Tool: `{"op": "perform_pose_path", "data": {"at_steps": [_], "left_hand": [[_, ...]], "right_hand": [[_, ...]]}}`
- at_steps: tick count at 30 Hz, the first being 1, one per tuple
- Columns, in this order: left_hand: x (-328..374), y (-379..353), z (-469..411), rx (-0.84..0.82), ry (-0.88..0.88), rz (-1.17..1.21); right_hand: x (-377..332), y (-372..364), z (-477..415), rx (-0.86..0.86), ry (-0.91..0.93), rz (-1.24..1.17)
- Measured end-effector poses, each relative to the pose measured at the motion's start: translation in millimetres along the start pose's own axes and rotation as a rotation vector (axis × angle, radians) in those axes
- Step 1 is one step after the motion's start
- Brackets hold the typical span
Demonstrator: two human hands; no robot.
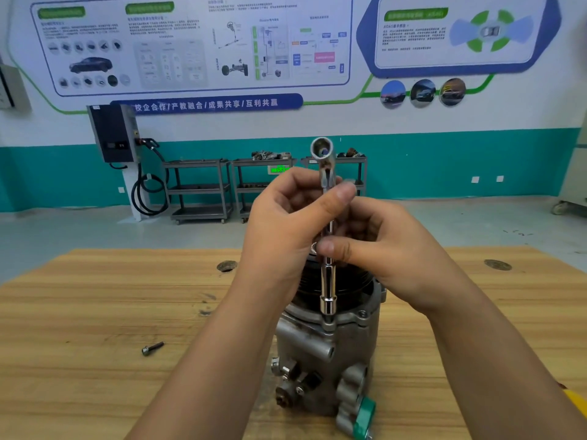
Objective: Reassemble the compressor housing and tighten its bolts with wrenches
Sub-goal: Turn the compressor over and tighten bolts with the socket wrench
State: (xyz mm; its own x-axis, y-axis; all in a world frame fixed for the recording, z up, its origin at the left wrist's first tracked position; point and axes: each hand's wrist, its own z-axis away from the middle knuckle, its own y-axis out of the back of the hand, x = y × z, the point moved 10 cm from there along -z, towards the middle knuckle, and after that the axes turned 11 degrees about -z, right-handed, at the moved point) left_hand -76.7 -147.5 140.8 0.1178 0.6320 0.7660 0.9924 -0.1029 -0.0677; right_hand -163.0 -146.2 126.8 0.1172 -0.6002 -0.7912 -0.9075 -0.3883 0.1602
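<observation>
Wooden counter (95, 312) carries one grey metal compressor (317, 360) standing upright near its front edge, and one loose bolt (152, 348) lying well apart to the compressor's left. One shiny socket wrench (327, 281) stands upright over the compressor, its lower socket set down on the near rim of the housing and its open upper socket above both hands. The left hand (286, 223) is curled round the upper part of the wrench's shaft with the thumb pressed against it, while the right hand (387, 249) pinches the shaft just below between thumb and fingers.
</observation>
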Motion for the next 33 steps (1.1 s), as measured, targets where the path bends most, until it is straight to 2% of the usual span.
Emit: {"op": "perform_pose_path", "data": {"at_steps": [5, 8, 12, 15, 22, 27, 33], "left_hand": [[-8.9, -8.2, 1.8, -0.144, 0.082, 0.056], [-7.8, -14.6, 3.6, -0.219, 0.069, 0.016], [-8.2, -20.1, 5.3, -0.269, 0.062, -0.082], [-8.1, -21.8, 7.1, -0.293, 0.073, -0.038], [-11.9, -19.4, 7.4, -0.299, 0.116, -0.037], [-11.0, -14.1, 6.6, -0.223, 0.090, -0.072], [-12.4, -6.7, 5.7, -0.152, 0.091, 0.022]], "right_hand": [[3.4, 2.9, -0.2, 0.045, -0.016, 0.047], [5.5, 2.7, -0.4, 0.030, -0.038, 0.019], [8.6, -0.1, 3.2, -0.089, -0.062, -0.083], [9.2, -6.5, 7.0, -0.172, -0.088, -0.167], [9.3, -3.5, 4.9, -0.132, -0.077, -0.207], [8.9, -0.9, 3.4, -0.095, -0.055, -0.198], [13.7, 5.3, 1.5, -0.026, -0.065, -0.057]]}}
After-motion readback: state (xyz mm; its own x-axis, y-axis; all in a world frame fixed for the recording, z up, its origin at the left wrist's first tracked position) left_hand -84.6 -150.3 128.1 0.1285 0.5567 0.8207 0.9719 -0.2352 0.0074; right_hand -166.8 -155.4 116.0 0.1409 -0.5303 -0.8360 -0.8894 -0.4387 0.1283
